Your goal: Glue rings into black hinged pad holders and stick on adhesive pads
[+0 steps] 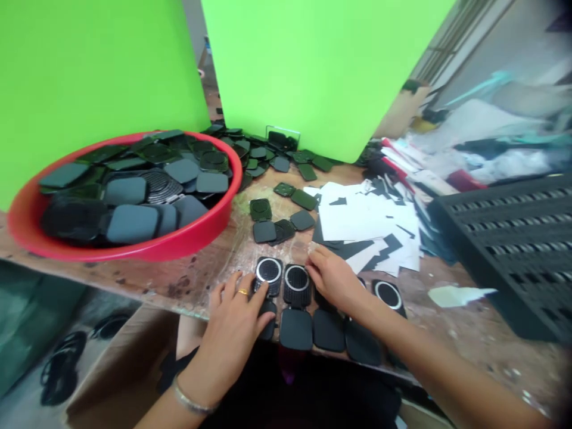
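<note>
A row of dark hinged square pads (296, 329) lies along the table's near edge, some with a silvery-white ring (297, 278) on the ribbed upper half. My left hand (236, 319), fingers spread, rests on the leftmost pad of the row, its fingertips touching the ribbed half below the ring (269, 270). Above the neighbouring pads is my right hand (333, 279), thumb and fingers pinched together near the second ring's right side. Whatever is in that pinch is too small to name. Its wrist and forearm partly cover the pads at the right, where another ringed pad (388, 295) shows.
A red basin (196, 241) heaped with similar dark pads stands at the left. Several loose pads (264, 231) lie beyond the row, beside white sheets (357, 214). At right are a white-tipped bottle (460, 295) and a black slotted foam tray (504, 238). Green panels (313, 71) rise behind.
</note>
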A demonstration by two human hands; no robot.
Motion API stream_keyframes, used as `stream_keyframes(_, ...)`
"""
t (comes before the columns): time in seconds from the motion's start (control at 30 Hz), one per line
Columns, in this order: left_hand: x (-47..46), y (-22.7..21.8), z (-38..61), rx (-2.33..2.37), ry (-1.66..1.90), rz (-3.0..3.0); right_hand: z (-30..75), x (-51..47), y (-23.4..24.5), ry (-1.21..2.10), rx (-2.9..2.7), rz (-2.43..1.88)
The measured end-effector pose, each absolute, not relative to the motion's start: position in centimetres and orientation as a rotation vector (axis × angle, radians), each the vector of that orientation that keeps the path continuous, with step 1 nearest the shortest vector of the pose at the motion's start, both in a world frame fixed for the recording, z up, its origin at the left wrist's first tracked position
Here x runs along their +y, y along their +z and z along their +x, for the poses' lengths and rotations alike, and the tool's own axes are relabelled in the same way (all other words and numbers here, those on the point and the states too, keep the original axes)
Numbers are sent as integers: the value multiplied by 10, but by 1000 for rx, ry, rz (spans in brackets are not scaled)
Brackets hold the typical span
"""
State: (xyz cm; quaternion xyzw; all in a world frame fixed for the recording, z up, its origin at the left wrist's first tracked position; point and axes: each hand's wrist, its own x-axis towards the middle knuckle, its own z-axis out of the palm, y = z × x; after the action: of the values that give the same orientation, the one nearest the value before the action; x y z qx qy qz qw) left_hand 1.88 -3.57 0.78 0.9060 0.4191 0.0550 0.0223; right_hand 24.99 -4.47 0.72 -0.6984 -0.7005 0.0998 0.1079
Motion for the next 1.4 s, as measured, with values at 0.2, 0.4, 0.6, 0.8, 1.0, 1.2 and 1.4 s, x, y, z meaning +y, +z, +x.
stream_keyframes(0.2,-29,4,23,1263,224,2890,338,-37,-3,74,-1804,-2248)
stream_keyframes(0.4,-31,20,46,1114,310,2874,375,-14,-16,136,-1942,-2109)
stream_keyframes(0.6,-32,29,65,1057,319,2724,372,-15,-11,77,-1835,-2043)
stream_keyframes(0.8,-24,39,76,876,309,2270,387,-27,25,-140,-1121,-2006)
stream_keyframes(1.0,-8,53,92,984,629,1755,364,-54,52,717,-891,-1512)
stream_keyframes(1.2,-7,59,102,812,649,1283,323,-72,49,1077,-948,-1540)
stream_keyframes(1.4,-10,55,99,860,614,1092,302,-71,40,784,-1321,-1658)
